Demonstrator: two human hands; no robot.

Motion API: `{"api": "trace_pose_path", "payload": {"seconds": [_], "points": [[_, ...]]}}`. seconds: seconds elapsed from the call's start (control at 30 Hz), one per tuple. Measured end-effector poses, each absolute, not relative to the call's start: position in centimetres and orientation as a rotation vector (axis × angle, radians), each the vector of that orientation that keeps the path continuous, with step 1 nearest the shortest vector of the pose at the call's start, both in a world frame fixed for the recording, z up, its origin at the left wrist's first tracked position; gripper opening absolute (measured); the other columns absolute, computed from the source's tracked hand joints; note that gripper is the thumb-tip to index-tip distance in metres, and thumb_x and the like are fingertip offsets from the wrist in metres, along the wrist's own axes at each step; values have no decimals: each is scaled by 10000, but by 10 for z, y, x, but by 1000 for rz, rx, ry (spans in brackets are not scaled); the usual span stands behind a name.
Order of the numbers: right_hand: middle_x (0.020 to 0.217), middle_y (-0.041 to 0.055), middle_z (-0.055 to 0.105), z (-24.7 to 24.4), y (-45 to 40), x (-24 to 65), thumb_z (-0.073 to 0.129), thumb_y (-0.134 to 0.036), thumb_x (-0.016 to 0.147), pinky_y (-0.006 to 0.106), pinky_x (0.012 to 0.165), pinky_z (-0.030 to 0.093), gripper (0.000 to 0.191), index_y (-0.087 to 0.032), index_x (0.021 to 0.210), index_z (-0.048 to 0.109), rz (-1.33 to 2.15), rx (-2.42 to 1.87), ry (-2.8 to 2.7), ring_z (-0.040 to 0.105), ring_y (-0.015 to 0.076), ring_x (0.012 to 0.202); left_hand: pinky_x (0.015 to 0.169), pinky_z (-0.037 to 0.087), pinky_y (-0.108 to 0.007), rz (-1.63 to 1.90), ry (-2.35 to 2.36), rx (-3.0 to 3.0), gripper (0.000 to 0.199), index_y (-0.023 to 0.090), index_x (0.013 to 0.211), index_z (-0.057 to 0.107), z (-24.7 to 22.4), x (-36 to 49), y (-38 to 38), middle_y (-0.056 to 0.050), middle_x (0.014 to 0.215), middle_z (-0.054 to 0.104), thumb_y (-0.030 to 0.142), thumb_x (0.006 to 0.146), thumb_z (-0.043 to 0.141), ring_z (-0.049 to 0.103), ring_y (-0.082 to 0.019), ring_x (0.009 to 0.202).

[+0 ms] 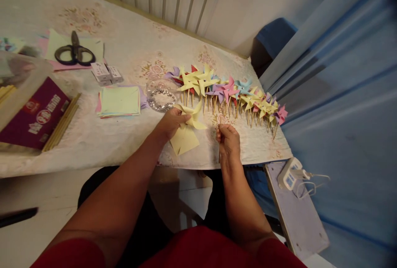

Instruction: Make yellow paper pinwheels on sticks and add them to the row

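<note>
pinching pinwheel (196,116) in left hand (170,124), stick (220,157) in right hand (229,139)

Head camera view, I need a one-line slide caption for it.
Left hand pinches a yellow paper pinwheel and right hand holds a thin stick, with colorful pinwheels clustered just beyond.

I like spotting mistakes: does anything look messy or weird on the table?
Just one small thing: the paper pile in front of the boxes looks crooked. Its edges don't line up, and purple sheets poke out on the right.
</note>
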State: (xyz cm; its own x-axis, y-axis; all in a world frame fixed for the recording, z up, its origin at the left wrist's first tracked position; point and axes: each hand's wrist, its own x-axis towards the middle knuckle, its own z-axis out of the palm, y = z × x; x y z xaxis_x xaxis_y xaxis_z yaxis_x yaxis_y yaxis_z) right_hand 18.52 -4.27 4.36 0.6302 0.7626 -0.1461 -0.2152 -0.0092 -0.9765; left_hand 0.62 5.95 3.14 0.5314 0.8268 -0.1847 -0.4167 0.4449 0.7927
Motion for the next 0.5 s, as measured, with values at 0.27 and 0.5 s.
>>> {"api": "trace_pose_path", "payload": {"seconds": [0.27,0.5], "points": [[557,-36,604,47,-42,178,760,-288,549,186,423,283,233,-179,715,640,873,-1358,-496,442,66,453,601,555,-280,801,630,742,370,104,882,711,28,6,60,-54,712,732,220,548,822,676,-176,599],[563,-48,608,45,-37,169,743,-326,578,194,423,304,266,-189,784,644,915,-1392,-557,457,74,442,597,551,-266,826,591,743,372,93,902,707,23,8,61,-47,713,726,210,563,809,683,-174,618]]}}
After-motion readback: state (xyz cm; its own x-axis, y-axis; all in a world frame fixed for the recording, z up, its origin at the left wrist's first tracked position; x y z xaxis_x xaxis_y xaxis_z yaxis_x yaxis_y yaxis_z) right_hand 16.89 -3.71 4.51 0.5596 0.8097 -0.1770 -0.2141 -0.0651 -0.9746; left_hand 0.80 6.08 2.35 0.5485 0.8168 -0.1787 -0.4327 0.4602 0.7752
